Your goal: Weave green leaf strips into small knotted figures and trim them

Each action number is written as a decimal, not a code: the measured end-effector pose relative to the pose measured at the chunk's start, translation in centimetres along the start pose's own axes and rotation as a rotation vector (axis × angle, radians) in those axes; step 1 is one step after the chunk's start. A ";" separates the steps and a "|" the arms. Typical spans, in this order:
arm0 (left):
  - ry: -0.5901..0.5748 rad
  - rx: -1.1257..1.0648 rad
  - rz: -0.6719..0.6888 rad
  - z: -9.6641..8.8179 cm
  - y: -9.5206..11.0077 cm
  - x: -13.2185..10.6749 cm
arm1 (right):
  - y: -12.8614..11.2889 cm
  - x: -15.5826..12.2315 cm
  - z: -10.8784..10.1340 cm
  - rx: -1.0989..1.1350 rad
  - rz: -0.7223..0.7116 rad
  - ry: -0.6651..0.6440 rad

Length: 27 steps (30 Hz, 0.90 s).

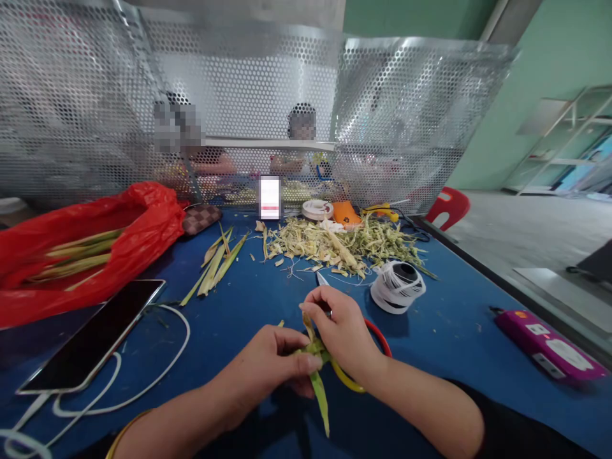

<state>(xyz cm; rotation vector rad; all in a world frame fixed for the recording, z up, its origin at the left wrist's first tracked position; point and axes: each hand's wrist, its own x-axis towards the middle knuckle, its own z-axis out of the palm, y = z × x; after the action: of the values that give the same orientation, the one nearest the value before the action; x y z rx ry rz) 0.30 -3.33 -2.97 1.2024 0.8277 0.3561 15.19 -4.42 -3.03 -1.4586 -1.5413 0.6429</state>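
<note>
Both my hands meet low in the middle over the blue table [248,299]. My left hand [275,360] is closed, pinching a folded green leaf strip [319,389] whose tail hangs down toward me. My right hand [342,328] is closed too, its fingers curled on the upper end of the same strip. Scissors with red and yellow handles [377,338] lie just under and behind my right hand, the blade tip showing beyond my fingers. A roll of white tape [398,287] stands to the right of my hands.
A red plastic bag [86,248] holding long green leaves lies far left, with a phone [95,338] and white cable beside it. Loose leaf strips [215,264] and a heap of trimmings [335,245] lie beyond. A magenta device [549,344] sits right. Behind a perforated metal screen [287,108], other people sit.
</note>
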 end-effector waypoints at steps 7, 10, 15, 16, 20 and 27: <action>0.034 0.075 0.002 0.7 -0.9 -0.1 | -0.4 -0.4 -0.4 -0.136 -0.199 -0.050; -0.006 0.128 0.006 1.0 -0.8 -0.1 | -0.7 -0.5 -0.4 -0.126 -0.164 -0.012; 0.063 0.023 0.033 1.2 -0.2 -0.1 | -0.4 0.4 -0.6 -0.008 -0.074 -0.006; 0.107 0.003 0.043 1.1 -0.1 -0.1 | -0.2 0.7 -0.8 0.049 -0.043 -0.009; 0.298 -0.036 0.102 0.4 0.1 0.1 | 0.1 1.3 -1.6 0.248 0.090 -0.044; 0.208 -0.034 0.119 -0.2 -0.6 0.5 | 0.0 0.7 -0.6 0.479 0.301 -0.216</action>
<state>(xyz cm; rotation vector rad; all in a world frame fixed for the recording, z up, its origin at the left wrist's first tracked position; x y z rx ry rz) 0.40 -3.05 -3.70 1.1991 0.9268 0.5978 15.76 -3.91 -2.54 -1.2842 -1.2133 1.2877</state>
